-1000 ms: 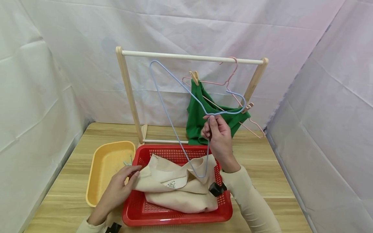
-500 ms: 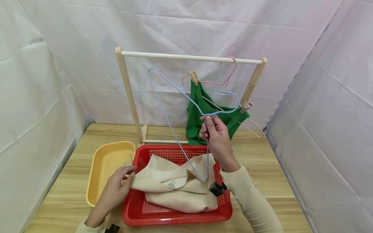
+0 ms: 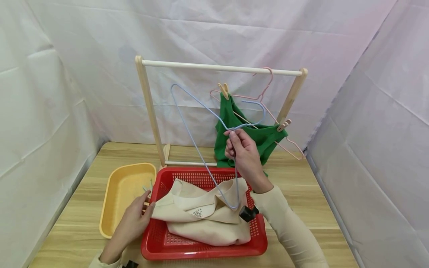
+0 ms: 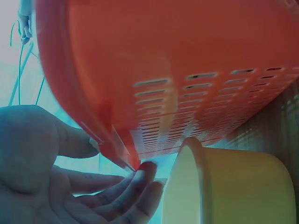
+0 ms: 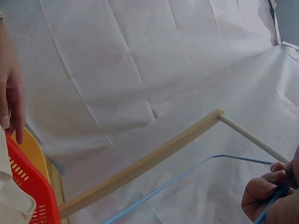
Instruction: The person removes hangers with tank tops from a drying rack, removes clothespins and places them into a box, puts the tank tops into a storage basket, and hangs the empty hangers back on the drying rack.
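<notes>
A light-blue wire hanger [image 3: 189, 130] is held in the right hand [image 3: 246, 154], pinched just below its hook. The hanger is turned on its side, and its lower corner reaches over the beige fabric garment [image 3: 207, 229]. This garment lies loosely folded in a red plastic basket [image 3: 201, 255], a printed label showing at its neckline. At the basket's left rim is the left hand [image 3: 132, 217], thumb on the rim side and loosely extended fingers [image 4: 133, 186] outside it. How firmly the left hand touches the rim cannot be told.
A wooden rack with a white rail [image 3: 201, 66] stands behind. From it hangs a pink hanger [image 3: 267, 87] with a green top [image 3: 222, 137], fixed by clothespins [image 3: 284, 125]. A yellow tray [image 3: 115, 197] with small pale-green pieces stands left of the basket.
The right hand and blue hanger have shifted left, and the hanger's upper corner has come down a little. The left hand has drawn back left, its fingers now outside the basket rim.
</notes>
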`<action>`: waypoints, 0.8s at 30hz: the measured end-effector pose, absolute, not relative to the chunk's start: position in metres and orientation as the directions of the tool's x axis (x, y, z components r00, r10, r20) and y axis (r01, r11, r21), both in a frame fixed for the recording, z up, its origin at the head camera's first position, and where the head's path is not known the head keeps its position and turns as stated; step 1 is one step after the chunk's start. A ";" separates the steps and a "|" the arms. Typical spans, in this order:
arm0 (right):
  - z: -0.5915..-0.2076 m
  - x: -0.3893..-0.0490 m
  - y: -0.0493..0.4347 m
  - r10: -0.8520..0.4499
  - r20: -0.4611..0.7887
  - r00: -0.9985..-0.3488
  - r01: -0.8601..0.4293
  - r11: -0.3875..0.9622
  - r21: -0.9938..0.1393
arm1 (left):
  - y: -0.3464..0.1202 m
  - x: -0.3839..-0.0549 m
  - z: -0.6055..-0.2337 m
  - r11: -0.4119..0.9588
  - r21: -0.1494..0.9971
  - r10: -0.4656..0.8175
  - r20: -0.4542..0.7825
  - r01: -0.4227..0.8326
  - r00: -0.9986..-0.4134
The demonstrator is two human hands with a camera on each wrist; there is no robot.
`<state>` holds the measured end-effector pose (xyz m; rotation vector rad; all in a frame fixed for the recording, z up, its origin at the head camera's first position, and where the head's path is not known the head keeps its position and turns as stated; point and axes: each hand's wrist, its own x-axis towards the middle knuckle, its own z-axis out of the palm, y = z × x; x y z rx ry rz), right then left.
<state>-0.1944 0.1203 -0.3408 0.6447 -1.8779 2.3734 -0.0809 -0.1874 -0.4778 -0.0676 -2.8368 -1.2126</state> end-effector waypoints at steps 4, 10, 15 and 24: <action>-0.338 -0.198 0.115 -0.231 0.340 -0.912 -0.275 -0.271 -0.922 | -0.188 -0.081 -0.479 0.682 0.731 0.032 -0.029 0.001 -0.999; -0.336 -0.203 0.107 -0.266 0.295 -0.918 -0.209 -0.308 -0.928 | -0.186 -0.083 -0.480 0.670 0.740 0.033 -0.103 -0.054 -0.994; -0.334 -0.207 0.101 -0.268 0.253 -0.930 -0.163 -0.317 -0.934 | -0.186 -0.083 -0.479 0.666 0.742 0.032 -0.136 -0.080 -0.990; -0.329 -0.215 0.089 -0.247 0.218 -0.944 -0.154 -0.252 -0.955 | -0.185 -0.084 -0.481 0.671 0.739 0.040 -0.124 -0.065 -0.992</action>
